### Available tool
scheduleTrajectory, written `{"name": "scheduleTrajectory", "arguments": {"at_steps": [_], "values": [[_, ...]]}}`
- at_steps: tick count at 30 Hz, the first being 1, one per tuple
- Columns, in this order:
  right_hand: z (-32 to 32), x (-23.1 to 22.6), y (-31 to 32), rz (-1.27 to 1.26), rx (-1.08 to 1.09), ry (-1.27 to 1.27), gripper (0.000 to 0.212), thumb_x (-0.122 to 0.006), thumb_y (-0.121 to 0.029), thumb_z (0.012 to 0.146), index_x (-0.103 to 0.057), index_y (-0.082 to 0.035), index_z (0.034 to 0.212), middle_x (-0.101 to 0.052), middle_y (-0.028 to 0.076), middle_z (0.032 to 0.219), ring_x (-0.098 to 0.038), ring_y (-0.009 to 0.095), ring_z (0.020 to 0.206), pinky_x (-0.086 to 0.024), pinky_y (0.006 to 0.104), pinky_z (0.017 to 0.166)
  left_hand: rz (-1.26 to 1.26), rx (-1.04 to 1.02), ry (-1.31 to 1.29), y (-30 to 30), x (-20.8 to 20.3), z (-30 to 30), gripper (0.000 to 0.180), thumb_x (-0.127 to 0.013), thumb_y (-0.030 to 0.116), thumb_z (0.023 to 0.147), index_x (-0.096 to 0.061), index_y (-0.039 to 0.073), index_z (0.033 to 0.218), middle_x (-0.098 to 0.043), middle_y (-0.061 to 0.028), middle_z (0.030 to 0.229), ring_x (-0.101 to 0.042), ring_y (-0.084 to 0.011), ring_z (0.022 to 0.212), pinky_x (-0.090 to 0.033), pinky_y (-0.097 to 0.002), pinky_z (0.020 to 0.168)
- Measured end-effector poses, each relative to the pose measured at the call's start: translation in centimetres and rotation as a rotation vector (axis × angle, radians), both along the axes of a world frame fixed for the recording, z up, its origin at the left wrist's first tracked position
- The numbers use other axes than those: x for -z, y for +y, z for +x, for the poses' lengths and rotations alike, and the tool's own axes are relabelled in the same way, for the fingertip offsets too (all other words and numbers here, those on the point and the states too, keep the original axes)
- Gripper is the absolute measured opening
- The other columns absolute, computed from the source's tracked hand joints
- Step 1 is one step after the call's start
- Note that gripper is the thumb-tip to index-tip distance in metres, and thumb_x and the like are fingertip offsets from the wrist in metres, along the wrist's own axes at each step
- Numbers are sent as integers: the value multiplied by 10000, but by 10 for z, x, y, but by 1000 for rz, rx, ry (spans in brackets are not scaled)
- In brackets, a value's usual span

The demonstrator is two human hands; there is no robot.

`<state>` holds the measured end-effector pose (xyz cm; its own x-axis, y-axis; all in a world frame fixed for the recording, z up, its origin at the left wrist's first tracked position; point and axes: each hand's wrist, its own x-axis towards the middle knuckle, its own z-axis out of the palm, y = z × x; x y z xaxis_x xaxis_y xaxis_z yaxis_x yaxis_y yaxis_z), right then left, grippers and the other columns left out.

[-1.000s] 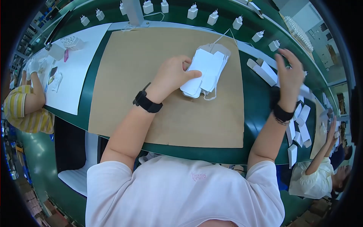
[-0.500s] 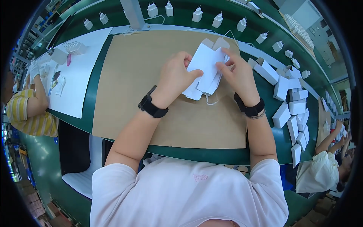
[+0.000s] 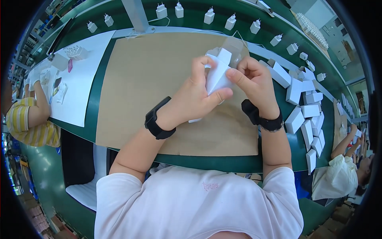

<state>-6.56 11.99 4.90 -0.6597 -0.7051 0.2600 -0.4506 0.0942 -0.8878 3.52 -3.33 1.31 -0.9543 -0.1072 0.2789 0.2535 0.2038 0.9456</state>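
A small white carton (image 3: 218, 77) is between my two hands above the brown sheet, its upper end flap raised. My left hand (image 3: 193, 93) is closed round its left side, with the thumb across the lower end. My right hand (image 3: 254, 79) pinches its right edge, thumb on the face and the other fingers curled. Pale greyish flaps (image 3: 234, 46) stick out just beyond the carton; whether they belong to it or to pieces behind it, I cannot tell. Below my left hand a white corner (image 3: 195, 120) shows on the sheet, the rest hidden.
Brown sheet (image 3: 135, 91) covers the green table. White cartons (image 3: 294, 119) lie heaped at the right. White plug chargers (image 3: 209, 16) stand in a row along the back, near a metal post (image 3: 135, 16). People work at both sides; a chair (image 3: 81, 171) stands at lower left.
The flat white pieces held between both hands are now hidden or set lower, and one carton is opened into a box shape. My left hand has turned over, its fingers wrapped round it.
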Motion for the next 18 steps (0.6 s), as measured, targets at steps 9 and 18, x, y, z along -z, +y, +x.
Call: {"name": "scheduleTrajectory", "arguments": {"at_steps": [9,18], "values": [[28,13,-16,-380,72,-306,210,-652,-129,820,-590,-13,984,-624,48,895,-574,103,808,-454,204,708,266,104,40,-5,-8,-2,549,-553,267,883,-274,121,1332,-509,-99,1061,-544,-157,909,-461,-275,747],[27,17,-13,-325,113,162,235,-577,-221,888,-581,1,812,-449,-12,681,-396,75,612,-314,215,540,515,287,-98,-2,-10,4,442,-509,255,908,-260,119,1247,-481,-69,1028,-512,-110,857,-444,-258,700]]}}
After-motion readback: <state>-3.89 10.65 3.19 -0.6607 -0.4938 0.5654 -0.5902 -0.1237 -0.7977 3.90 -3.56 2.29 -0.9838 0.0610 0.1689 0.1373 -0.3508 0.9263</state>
